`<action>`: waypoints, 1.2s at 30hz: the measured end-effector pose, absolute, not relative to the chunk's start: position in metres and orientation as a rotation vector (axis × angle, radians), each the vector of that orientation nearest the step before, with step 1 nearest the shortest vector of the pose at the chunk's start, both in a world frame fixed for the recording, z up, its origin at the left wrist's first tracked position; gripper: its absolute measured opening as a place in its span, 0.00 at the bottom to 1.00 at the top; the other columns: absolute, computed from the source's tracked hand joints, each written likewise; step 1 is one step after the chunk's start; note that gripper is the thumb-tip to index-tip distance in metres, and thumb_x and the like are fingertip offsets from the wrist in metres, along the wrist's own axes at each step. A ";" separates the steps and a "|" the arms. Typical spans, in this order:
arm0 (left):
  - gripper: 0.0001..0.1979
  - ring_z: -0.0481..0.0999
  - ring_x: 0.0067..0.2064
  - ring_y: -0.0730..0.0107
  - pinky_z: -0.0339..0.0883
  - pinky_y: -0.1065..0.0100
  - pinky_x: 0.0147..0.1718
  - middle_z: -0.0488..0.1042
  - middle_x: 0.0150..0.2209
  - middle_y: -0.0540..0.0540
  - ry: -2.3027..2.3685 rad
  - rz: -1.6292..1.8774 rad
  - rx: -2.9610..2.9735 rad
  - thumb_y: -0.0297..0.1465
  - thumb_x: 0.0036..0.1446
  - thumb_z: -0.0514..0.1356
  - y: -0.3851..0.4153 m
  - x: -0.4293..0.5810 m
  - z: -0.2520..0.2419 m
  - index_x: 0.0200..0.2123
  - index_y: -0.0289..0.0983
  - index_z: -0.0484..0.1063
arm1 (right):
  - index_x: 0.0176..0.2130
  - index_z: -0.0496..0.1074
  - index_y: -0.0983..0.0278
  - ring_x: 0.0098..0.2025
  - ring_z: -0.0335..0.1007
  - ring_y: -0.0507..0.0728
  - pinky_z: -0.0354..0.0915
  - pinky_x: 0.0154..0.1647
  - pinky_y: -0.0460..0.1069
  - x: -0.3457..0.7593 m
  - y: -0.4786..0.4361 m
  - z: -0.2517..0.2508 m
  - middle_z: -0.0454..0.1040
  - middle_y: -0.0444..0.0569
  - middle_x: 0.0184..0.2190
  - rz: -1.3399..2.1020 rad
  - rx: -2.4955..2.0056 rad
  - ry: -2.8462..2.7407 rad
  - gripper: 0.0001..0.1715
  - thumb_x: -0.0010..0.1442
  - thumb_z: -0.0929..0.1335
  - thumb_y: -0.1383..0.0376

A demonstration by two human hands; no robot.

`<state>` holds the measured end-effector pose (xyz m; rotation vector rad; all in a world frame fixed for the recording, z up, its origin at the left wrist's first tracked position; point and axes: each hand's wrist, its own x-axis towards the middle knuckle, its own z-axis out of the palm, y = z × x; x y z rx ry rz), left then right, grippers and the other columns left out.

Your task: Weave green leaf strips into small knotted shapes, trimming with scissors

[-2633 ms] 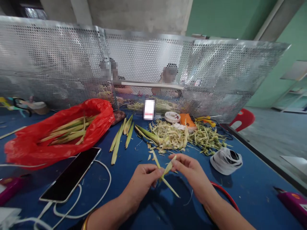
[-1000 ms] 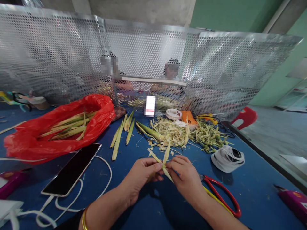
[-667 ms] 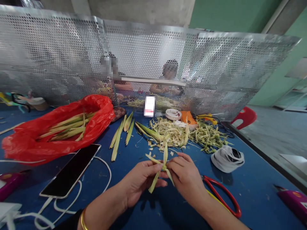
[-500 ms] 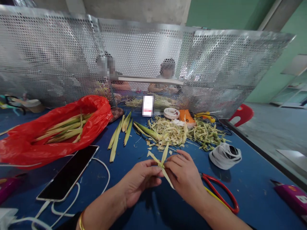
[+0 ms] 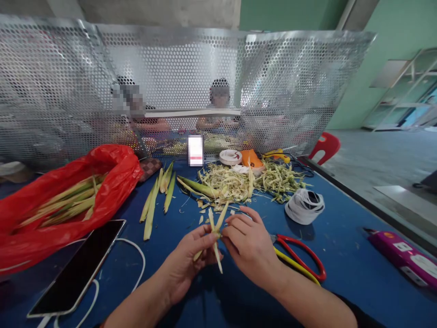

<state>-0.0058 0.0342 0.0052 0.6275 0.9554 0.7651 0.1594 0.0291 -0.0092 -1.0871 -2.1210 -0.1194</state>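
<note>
Low in the middle of the head view, a small piece of pale green leaf strips (image 5: 217,234) fans out in several pointed ends. My left hand (image 5: 191,257) pinches it from the left between thumb and fingers. From the right, my right hand (image 5: 247,246) has its bent fingers against the centre of the piece, and their tips are partly hidden. Beyond the hands lie a heap of shredded leaf bits (image 5: 232,184) and several long leaf pieces (image 5: 152,205).
A red plastic bag (image 5: 119,159) of leaves and a black phone (image 5: 80,266) with white cables are at left. Red-and-yellow-handled scissors (image 5: 303,258), a white tape roll (image 5: 305,207) and a purple tool (image 5: 404,255) stand at right. Behind perforated sheeting (image 5: 184,59) sit two people.
The whole view has shifted, so the table things appear further left. The leaf piece has turned between my hands, with its strips now pointing more upright.
</note>
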 end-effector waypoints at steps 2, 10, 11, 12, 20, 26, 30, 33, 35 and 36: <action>0.17 0.70 0.28 0.74 0.68 0.69 0.34 0.72 0.28 0.50 1.005 0.797 0.768 0.32 0.41 0.70 0.034 -0.003 0.002 0.35 0.36 0.72 | 0.29 0.69 0.63 0.39 0.68 0.54 0.50 0.58 0.58 0.158 0.028 -0.011 0.73 0.46 0.30 -0.128 -1.079 -2.153 0.09 0.60 0.63 0.72; 0.11 0.65 0.23 0.78 0.61 0.75 0.25 0.70 0.22 0.51 1.126 0.912 0.861 0.32 0.38 0.70 0.035 -0.002 0.004 0.24 0.33 0.72 | 0.29 0.68 0.63 0.37 0.68 0.54 0.51 0.57 0.57 0.159 0.028 -0.010 0.73 0.46 0.29 -0.056 -1.135 -2.154 0.10 0.59 0.62 0.73; 0.11 0.65 0.23 0.78 0.60 0.75 0.25 0.70 0.22 0.51 1.122 0.906 0.820 0.31 0.38 0.70 0.036 -0.003 0.005 0.25 0.34 0.73 | 0.29 0.68 0.63 0.36 0.68 0.53 0.52 0.57 0.56 0.159 0.028 -0.009 0.72 0.45 0.29 -0.028 -1.147 -2.142 0.10 0.59 0.62 0.73; 0.11 0.65 0.23 0.78 0.60 0.75 0.25 0.71 0.23 0.51 1.117 0.906 0.786 0.31 0.38 0.70 0.036 -0.004 0.006 0.25 0.34 0.73 | 0.28 0.68 0.63 0.35 0.68 0.53 0.52 0.56 0.56 0.160 0.029 -0.009 0.72 0.45 0.28 0.000 -1.157 -2.129 0.10 0.59 0.63 0.73; 0.08 0.63 0.22 0.80 0.57 0.76 0.24 0.69 0.21 0.52 1.079 0.888 0.746 0.28 0.40 0.69 0.042 -0.008 0.002 0.24 0.33 0.73 | 0.30 0.69 0.62 0.37 0.68 0.54 0.50 0.58 0.58 0.159 0.030 -0.009 0.73 0.45 0.29 0.099 -1.169 -2.104 0.08 0.59 0.64 0.73; 0.10 0.66 0.25 0.77 0.59 0.74 0.28 0.72 0.26 0.49 1.018 0.815 0.687 0.30 0.40 0.69 0.039 -0.007 -0.002 0.27 0.33 0.75 | 0.36 0.70 0.62 0.36 0.70 0.55 0.50 0.58 0.60 0.157 0.028 -0.007 0.74 0.45 0.30 0.042 -1.135 -2.115 0.04 0.60 0.65 0.69; 0.14 0.66 0.26 0.76 0.58 0.74 0.28 0.73 0.26 0.49 1.054 0.803 0.770 0.32 0.38 0.71 0.037 -0.006 0.001 0.30 0.33 0.76 | 0.34 0.70 0.61 0.31 0.69 0.53 0.52 0.58 0.59 0.156 0.026 -0.008 0.74 0.44 0.26 0.011 -1.099 -2.033 0.09 0.60 0.62 0.72; 0.14 0.66 0.27 0.74 0.58 0.73 0.28 0.72 0.24 0.50 1.095 0.845 0.832 0.32 0.34 0.72 0.036 -0.004 0.003 0.28 0.34 0.76 | 0.31 0.69 0.62 0.28 0.68 0.52 0.53 0.57 0.59 0.156 0.024 -0.009 0.73 0.43 0.24 0.057 -1.130 -1.966 0.10 0.59 0.62 0.73; 0.14 0.66 0.27 0.74 0.58 0.73 0.29 0.72 0.24 0.50 1.121 0.876 0.849 0.31 0.34 0.72 0.036 -0.003 0.003 0.27 0.34 0.76 | 0.30 0.69 0.62 0.26 0.67 0.51 0.54 0.56 0.58 0.156 0.025 -0.010 0.72 0.41 0.23 0.086 -1.148 -1.944 0.10 0.59 0.63 0.73; 0.13 0.66 0.27 0.73 0.58 0.73 0.29 0.72 0.24 0.50 1.119 0.880 0.857 0.32 0.35 0.72 0.036 -0.003 0.003 0.27 0.34 0.76 | 0.30 0.69 0.62 0.26 0.67 0.51 0.53 0.57 0.58 0.157 0.026 -0.010 0.72 0.41 0.23 0.097 -1.148 -1.948 0.09 0.59 0.63 0.73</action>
